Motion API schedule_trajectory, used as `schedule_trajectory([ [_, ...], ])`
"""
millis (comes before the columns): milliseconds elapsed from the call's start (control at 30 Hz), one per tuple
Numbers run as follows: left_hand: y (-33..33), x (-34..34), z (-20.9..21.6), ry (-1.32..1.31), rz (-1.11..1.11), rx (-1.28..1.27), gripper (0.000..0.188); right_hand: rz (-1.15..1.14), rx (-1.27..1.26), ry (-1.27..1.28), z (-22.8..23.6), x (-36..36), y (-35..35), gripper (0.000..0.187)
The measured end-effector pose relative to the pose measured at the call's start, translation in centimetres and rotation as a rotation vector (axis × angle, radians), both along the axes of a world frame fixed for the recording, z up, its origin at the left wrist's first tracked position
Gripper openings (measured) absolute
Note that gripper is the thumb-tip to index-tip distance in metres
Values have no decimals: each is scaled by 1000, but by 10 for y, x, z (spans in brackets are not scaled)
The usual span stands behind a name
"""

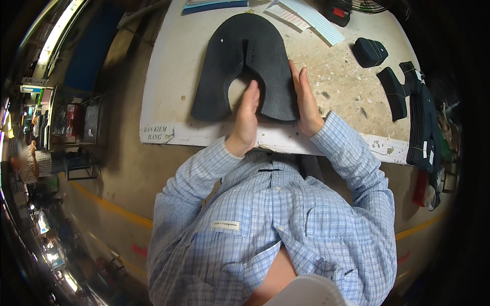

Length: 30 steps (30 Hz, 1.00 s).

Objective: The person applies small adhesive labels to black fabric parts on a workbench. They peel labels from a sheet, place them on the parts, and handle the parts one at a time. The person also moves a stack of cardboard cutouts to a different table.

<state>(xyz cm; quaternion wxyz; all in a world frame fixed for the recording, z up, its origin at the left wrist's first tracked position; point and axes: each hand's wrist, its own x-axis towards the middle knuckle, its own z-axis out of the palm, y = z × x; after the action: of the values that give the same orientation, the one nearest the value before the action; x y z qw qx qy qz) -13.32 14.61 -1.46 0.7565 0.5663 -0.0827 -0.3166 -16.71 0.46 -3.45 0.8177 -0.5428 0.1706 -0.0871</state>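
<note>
A thick stack of black U-shaped leather-like pieces (278,71) lies on the worn white table (173,66). Its rounded end points away from me and its two legs point toward me. My left hand (246,118) is inside the notch, palm turned right, fingers stretched out along the inner edge of the right leg. Flat against the outer right edge of that same leg is my right hand (308,99), fingers straight and thumb up. The right leg stands between my two palms; neither hand's fingers wrap around it.
Banded bundles of dark pieces (370,52) lie at the right, with a longer stack (421,122) over the table's right edge. Printed sheets (311,20), a blue folder (214,6) and a black-and-red item (338,13) are at the back. Far left, another person (38,166) is visible.
</note>
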Motion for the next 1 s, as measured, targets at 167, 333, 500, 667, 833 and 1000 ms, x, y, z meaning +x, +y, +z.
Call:
schedule_trajectory([
  [167,11,5,10,-153,-143,25,65,-140,-69,49,28,-1,6,80],
  [333,91,78,27,-727,-24,447,65,27,-44,-175,42,-26,55,79],
  [500,132,120,3,-493,-228,902,68,236,105,24,15,3,105,92],
  [667,135,105,-19,-623,-122,745,70,247,138,39,8,21,117,105],
  [833,125,92,2,-881,-185,914,66,243,28,99,18,27,125,107],
  [1000,113,98,27,-1135,-233,1082,54,455,-696,-183,52,12,66,80],
])
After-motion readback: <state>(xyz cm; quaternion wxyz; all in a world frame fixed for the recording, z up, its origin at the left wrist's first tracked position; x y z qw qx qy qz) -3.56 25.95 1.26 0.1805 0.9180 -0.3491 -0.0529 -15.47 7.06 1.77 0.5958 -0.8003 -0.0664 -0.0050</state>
